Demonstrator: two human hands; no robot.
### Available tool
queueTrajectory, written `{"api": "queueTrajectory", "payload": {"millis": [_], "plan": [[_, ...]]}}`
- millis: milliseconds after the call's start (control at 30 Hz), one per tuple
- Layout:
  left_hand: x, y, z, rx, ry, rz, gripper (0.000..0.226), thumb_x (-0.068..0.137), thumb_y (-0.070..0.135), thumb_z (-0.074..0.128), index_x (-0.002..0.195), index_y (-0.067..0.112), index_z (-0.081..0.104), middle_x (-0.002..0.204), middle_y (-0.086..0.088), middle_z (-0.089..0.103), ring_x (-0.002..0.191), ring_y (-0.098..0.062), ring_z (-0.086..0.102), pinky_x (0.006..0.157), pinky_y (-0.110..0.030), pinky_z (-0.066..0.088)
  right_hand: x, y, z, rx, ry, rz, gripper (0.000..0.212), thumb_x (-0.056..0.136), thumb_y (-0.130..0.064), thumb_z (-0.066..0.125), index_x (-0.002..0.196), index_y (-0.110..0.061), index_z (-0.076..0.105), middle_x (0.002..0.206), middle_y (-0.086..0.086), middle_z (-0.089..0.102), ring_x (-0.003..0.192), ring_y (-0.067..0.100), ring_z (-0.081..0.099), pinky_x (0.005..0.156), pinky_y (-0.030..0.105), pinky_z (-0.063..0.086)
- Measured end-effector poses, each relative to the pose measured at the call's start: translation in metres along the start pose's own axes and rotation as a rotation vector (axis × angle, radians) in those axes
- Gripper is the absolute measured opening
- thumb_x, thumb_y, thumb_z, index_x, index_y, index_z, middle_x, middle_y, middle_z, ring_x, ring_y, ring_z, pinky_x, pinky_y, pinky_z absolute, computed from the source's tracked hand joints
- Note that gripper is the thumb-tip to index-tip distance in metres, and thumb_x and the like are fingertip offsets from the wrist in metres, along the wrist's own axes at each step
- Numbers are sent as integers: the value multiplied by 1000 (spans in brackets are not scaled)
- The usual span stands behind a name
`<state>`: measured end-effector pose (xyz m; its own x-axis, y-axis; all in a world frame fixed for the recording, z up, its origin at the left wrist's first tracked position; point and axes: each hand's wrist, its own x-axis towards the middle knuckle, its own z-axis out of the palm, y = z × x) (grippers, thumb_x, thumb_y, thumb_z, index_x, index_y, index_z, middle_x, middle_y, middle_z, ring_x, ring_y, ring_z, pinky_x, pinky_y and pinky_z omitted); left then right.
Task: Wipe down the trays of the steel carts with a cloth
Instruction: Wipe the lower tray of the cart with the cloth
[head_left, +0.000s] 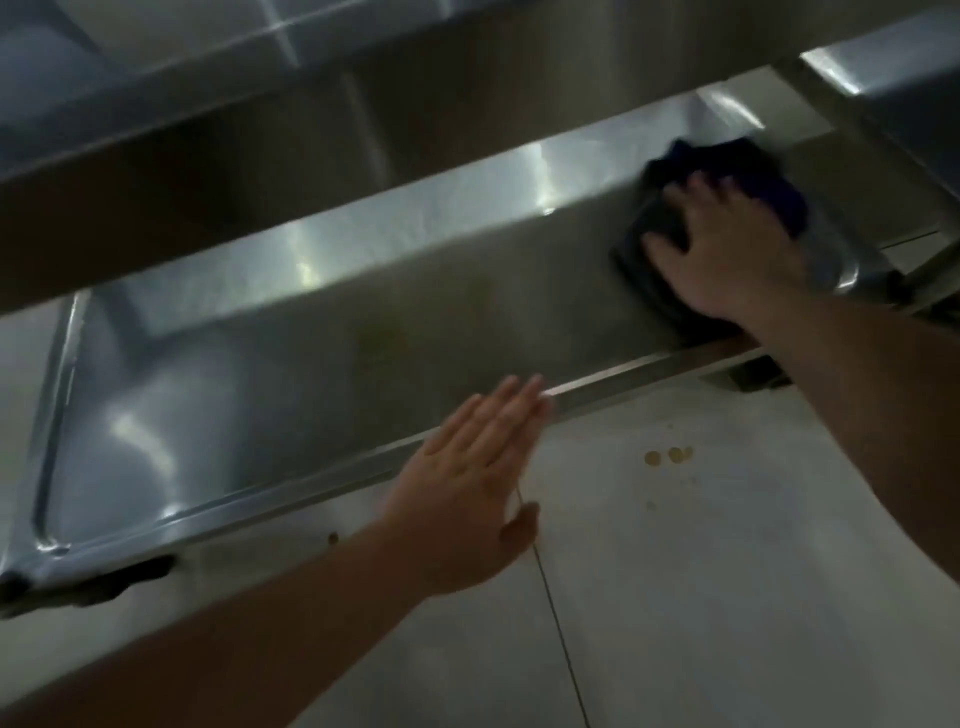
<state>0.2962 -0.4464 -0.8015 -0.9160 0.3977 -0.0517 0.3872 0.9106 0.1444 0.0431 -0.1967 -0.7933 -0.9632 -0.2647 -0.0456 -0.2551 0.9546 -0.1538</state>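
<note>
Both arms reach forward, hands flat.
The left hand (475, 480) is held out with fingers straight and together, thumb apart. The right hand (722, 249) lies palm down, fingers spread, its forearm stretched further ahead.

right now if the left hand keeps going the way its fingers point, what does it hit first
The left hand points up and to the right, fingertips already at the front rim of the lower tray. Going straight on, it would probably cross that rim and pass over the bare tray floor; depth is unclear.
</note>
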Motion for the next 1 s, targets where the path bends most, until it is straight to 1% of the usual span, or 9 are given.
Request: {"api": "queueTrajectory", "payload": {"millis": [67,133,233,333,467,633,800,867,1000], "plan": [[-31,-21,2,20,40,-191,86,101,52,47,169,12,13,178,-5,2,164,-20,-2,132,-43,11,3,-12,0,5,-36,212,80,100,-67,21,166,-22,19,174,5,10,159,34,9,128,52,11],[-56,-34,3,57,32,-360,85,104,56,41,169,12,10,177,-5,1,164,-20,-3,132,-40,5,-5,-50,3,12,-53,226,82,100,-66,19,166,-19,15,174,7,7,159,36,6,128,53,9],[-73,-35,10,84,35,-487,86,103,58,38,168,8,14,177,-8,7,164,-23,2,132,-42,6,-37,-120,16,13,-65,-88,81,99,-65,27,165,-18,22,174,7,14,159,34,11,128,51,11],[-71,-33,15,87,-22,-538,94,102,68,25,168,10,-6,177,-7,-10,162,-21,-15,132,-42,-4,-68,-167,28,-21,-147,-370,84,96,-73,13,167,-27,13,175,-2,6,161,25,2,129,46,4],[-76,-43,15,64,-31,-479,91,102,70,16,166,16,-18,174,-1,-24,158,-13,-28,129,-36,-13,-67,-150,28,-47,-145,-494,83,95,-77,9,166,-35,13,174,-9,8,160,16,4,129,41,5],[-115,-94,-4,-42,85,-726,91,97,69,18,170,17,7,178,-1,0,163,-16,-5,131,-34,-2,-27,-67,16,-25,-18,-88,88,89,-71,22,162,-22,32,171,5,24,157,32,21,126,49,19],[-139,-129,-7,-99,121,-1015,80,107,61,20,169,12,10,177,-8,6,163,-21,0,132,-42,4,11,-84,22,33,-34,368,91,90,-70,14,166,-20,16,174,6,8,159,36,5,128,55,7],[-136,-124,1,-60,132,-1031,79,107,59,18,168,8,13,177,-11,7,164,-24,2,132,-41,3,15,-134,27,48,-17,296,87,94,-66,21,165,-17,19,174,10,12,158,38,8,127,55,9],[-134,-125,6,-35,138,-1026,89,99,63,9,168,8,15,177,-11,10,164,-24,4,132,-40,3,-17,-245,37,22,-98,-231,82,97,-66,27,165,-21,20,174,6,13,159,33,9,128,50,8]]}}
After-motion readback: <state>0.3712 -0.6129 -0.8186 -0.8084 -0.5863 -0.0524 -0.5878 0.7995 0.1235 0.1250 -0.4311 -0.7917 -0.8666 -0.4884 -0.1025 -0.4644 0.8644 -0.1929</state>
